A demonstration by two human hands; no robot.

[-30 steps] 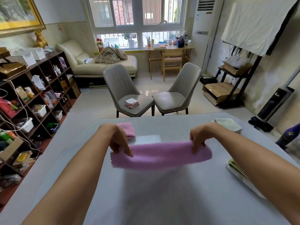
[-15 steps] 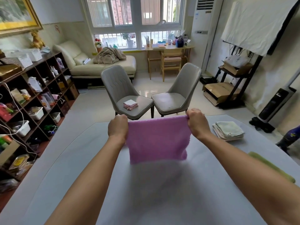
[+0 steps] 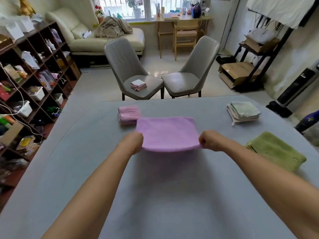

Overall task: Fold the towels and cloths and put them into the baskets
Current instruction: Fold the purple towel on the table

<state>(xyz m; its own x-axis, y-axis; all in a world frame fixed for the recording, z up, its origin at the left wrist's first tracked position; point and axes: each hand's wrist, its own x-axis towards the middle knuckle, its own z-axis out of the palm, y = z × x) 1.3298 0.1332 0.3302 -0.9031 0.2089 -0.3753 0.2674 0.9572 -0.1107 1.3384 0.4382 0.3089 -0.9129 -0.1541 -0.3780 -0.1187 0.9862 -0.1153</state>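
Both hands, left (image 3: 133, 143) and right (image 3: 209, 141), still pinching the purple cloth (image 3: 166, 132), have lowered it flat.

Purple cloth (image 3: 166, 133) spread flat, near corners lifted

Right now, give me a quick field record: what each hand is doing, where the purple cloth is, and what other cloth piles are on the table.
left hand: pinches the near left corner of the purple cloth
right hand: pinches the near right corner
purple cloth: spread out, far edge on the table, near edge lifted
pink folded stack: just beyond the cloth's far left corner
pale green folded stack: far right of table
green towel: right edge of table, near the right forearm
baskets: none visible on the table
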